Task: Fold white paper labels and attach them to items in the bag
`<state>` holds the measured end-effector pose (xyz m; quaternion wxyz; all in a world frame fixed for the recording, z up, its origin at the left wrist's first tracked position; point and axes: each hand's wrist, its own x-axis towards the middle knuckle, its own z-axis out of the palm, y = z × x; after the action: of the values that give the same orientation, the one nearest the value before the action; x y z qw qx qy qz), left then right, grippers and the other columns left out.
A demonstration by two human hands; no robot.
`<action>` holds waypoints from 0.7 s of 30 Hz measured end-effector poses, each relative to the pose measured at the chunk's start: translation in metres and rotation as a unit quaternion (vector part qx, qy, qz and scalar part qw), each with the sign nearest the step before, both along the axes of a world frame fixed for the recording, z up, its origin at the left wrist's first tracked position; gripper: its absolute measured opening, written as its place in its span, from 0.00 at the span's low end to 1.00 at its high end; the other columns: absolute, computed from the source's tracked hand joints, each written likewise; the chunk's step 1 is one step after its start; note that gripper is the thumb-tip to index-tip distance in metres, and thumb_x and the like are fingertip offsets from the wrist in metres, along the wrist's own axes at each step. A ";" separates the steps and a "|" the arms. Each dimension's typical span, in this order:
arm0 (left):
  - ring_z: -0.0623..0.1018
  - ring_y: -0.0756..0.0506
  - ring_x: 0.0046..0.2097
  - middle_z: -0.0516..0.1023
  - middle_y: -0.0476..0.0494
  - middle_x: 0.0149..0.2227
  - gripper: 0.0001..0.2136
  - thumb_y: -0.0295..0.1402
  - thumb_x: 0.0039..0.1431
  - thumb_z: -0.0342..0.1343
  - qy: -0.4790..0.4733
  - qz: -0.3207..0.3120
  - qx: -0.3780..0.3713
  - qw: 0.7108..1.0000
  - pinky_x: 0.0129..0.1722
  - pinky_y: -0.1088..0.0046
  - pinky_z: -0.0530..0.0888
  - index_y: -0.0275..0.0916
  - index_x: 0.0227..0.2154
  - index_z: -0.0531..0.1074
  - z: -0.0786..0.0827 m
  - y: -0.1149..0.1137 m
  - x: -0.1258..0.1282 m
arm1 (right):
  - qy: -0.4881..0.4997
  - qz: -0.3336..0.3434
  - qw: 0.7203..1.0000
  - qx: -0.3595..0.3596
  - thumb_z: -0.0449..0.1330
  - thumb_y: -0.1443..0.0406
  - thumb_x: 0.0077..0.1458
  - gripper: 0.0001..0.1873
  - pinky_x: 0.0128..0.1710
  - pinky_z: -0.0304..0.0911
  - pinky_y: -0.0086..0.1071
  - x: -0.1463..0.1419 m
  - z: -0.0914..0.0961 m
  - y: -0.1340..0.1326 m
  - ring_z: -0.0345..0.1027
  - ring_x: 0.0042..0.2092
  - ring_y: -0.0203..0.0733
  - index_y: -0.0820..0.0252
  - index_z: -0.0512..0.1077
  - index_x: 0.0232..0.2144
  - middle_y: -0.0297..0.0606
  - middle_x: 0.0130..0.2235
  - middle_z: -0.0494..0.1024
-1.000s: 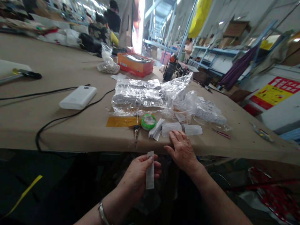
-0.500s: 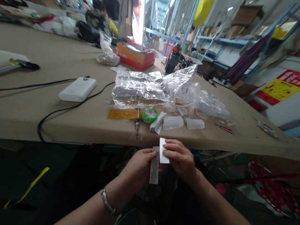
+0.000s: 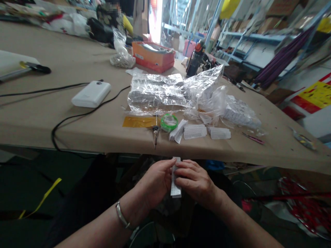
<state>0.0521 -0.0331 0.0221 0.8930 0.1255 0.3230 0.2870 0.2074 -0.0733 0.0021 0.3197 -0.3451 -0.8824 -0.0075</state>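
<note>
Just in front of the table edge, my left hand (image 3: 158, 179) grips a narrow white strip (image 3: 176, 191), its thumb pressed on the upper end. My right hand (image 3: 195, 181) is closed on the same strip from the right, fingers lying across its face. Whether it is one strip or a few stacked together, I cannot tell. On the table above my hands lie stacks of similar white strips (image 3: 195, 131), a green roll (image 3: 169, 122) and a soldering iron (image 3: 155, 132) with its tip toward me.
Clear plastic packs (image 3: 157, 93) lie behind the strips. Amber film (image 3: 138, 122), a white power bank (image 3: 91, 94) and a black cable (image 3: 69, 120) are to the left. Pink tweezers (image 3: 253, 138) and cutters (image 3: 303, 140) lie right. An orange box (image 3: 153, 58) and a bottle (image 3: 194, 60) stand farther back.
The white piece in my right hand has come left against the strip in my left hand, and the two now overlap. The view has shifted slightly.
</note>
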 end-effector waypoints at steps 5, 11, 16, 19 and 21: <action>0.75 0.50 0.25 0.77 0.40 0.26 0.03 0.21 0.49 0.56 0.033 0.006 0.033 0.999 0.25 0.77 0.69 0.27 0.28 0.74 -0.002 0.000 0.001 | 0.006 0.002 1.000 -0.017 0.55 0.72 0.58 0.07 0.53 0.62 0.39 0.000 0.000 -0.002 0.66 0.52 0.42 0.59 0.72 0.35 0.38 0.40 0.78; 0.74 0.51 0.24 0.76 0.40 0.25 0.03 0.20 0.50 0.55 0.035 0.023 0.006 0.999 0.24 0.78 0.69 0.28 0.26 0.74 -0.001 -0.002 0.005 | 0.014 0.008 1.000 -0.009 0.55 0.73 0.57 0.07 0.54 0.62 0.40 0.001 0.000 -0.004 0.66 0.52 0.42 0.61 0.72 0.35 0.40 0.40 0.78; 0.74 0.52 0.24 0.76 0.42 0.25 0.03 0.19 0.49 0.56 0.050 0.050 -0.001 0.998 0.23 0.80 0.69 0.29 0.24 0.73 -0.003 -0.003 0.007 | 0.000 0.003 1.000 0.002 0.55 0.74 0.57 0.08 0.55 0.60 0.41 -0.004 0.000 -0.008 0.65 0.53 0.43 0.63 0.71 0.39 0.41 0.41 0.78; 0.74 0.51 0.23 0.76 0.42 0.24 0.02 0.21 0.50 0.57 0.075 0.037 0.008 0.996 0.24 0.78 0.70 0.29 0.26 0.73 -0.002 -0.003 0.005 | 0.009 -0.003 1.000 -0.007 0.57 0.68 0.57 0.12 0.55 0.61 0.40 0.006 0.003 -0.004 0.64 0.53 0.44 0.63 0.68 0.45 0.42 0.43 0.77; 0.76 0.48 0.24 0.77 0.41 0.25 0.03 0.24 0.52 0.56 0.100 0.008 0.016 0.995 0.26 0.73 0.73 0.30 0.31 0.73 -0.001 -0.002 0.002 | 0.025 -0.081 0.996 -0.009 0.57 0.63 0.58 0.18 0.55 0.62 0.43 0.026 0.005 0.004 0.62 0.55 0.46 0.63 0.65 0.50 0.45 0.47 0.75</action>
<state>0.0544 -0.0355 0.0208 0.8517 0.1650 0.4074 0.2854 0.2333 -0.0691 0.0067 0.3374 -0.4179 -0.8433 -0.0169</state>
